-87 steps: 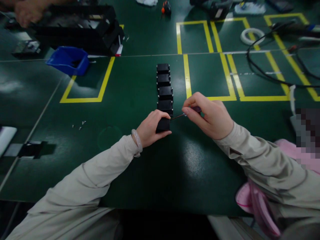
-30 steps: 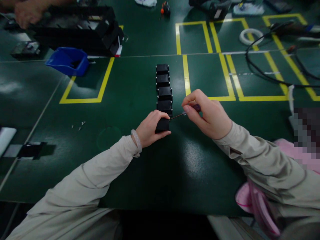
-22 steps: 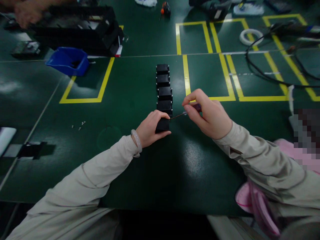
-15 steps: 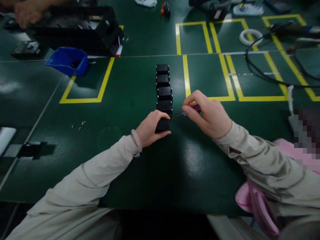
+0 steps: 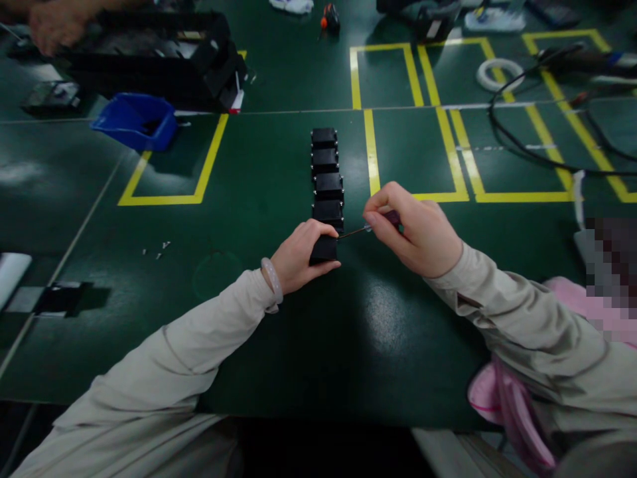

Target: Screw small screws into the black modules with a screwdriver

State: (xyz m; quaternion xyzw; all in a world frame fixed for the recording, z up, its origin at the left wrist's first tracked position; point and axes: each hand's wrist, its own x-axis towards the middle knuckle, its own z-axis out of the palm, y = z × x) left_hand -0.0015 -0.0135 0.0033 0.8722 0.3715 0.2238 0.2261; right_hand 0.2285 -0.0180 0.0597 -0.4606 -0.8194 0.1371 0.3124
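My left hand grips the nearest black block between thumb and fingers, holding it at the near end of a row of similar black blocks. Small shiny screws stick out from the sides of that row. In my right hand is a screwdriver, its handle pinched by thumb and fingers. Its thin shaft slants down to the left, and the tip meets the right side of the held block near its far corner. What the tip sits on is too small to make out.
Several loose screws lie on the green table to the left. Beyond them are a blue bin and a large black housing, with another person's hand over it. A white tape roll and black cable lie right.
My right hand and the screwdriver handle have shifted very slightly. My left hand and the block stay where they were.
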